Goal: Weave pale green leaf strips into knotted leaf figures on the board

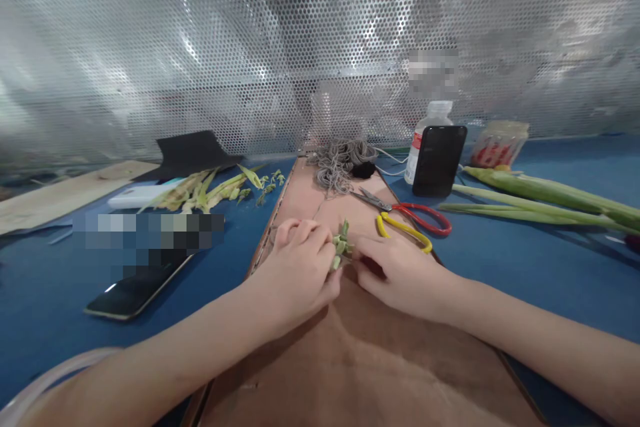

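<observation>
My left hand (305, 263) is closed around a small bundle of pale green plant pieces (341, 245), which pokes out between thumb and fingers. Close on its right, my right hand (393, 270) has its thumb and fingertips pinched at the bundle's edge. Whether a thin strand lies in that pinch is too small to make out. Both hands rest low over a brown cardboard strip (360, 360). Just beyond the right hand lie scissors (385, 205) with one red and one yellow handle, blades pointing away to the left. Grey yarn (335, 163) sits in a loose tangle behind them.
A black phone (440, 160) leans against a clear bottle (417, 147); a jar (500, 143) stands beyond. Long green stalks (550, 197) lie at right. Leftward are another phone (135, 290), wilted leaves (210, 190) and a white box (143, 195). Perforated metal sheeting (280, 47) rises behind.
</observation>
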Available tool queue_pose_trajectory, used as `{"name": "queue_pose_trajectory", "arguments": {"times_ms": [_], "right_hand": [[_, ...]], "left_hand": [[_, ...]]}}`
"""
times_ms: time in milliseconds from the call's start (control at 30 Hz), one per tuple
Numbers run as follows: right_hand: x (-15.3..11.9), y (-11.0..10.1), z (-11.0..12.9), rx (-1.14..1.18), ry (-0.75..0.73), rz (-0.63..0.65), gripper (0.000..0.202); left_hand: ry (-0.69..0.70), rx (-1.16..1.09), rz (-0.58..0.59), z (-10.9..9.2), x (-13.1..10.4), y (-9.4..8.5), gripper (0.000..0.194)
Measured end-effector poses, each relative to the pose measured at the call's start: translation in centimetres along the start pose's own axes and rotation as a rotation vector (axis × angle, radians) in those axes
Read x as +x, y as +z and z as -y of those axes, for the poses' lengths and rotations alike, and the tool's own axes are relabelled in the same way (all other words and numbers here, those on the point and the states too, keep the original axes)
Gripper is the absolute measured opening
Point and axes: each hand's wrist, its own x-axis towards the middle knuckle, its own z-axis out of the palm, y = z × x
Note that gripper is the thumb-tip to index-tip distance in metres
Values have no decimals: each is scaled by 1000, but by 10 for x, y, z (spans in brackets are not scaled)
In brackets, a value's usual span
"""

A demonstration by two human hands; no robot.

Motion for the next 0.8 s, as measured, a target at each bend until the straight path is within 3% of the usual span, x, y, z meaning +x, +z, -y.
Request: {"name": "queue_pose_trajectory", "arguments": {"times_ms": [133,200,300,467,800], "right_hand": [[0,-5,-1,-24,-56,-241,14],[0,-8,0,-40,-117,-387,20],[-1,-10,3,-111,-165,-497,20],[-3,-6,7,-122,-127,-595,18],[0,-7,5,-121,-143,-586,14]], "left_hand": [[-91,43,-123,2,2,-4,23],[-192,-18,-162,2,2,-7,25],[-288,-191,-172,2,1,-10,26],[-285,-375,-159,-2,-1,-12,26],[-234,-464,-182,-9,-1,-18,27]]}}
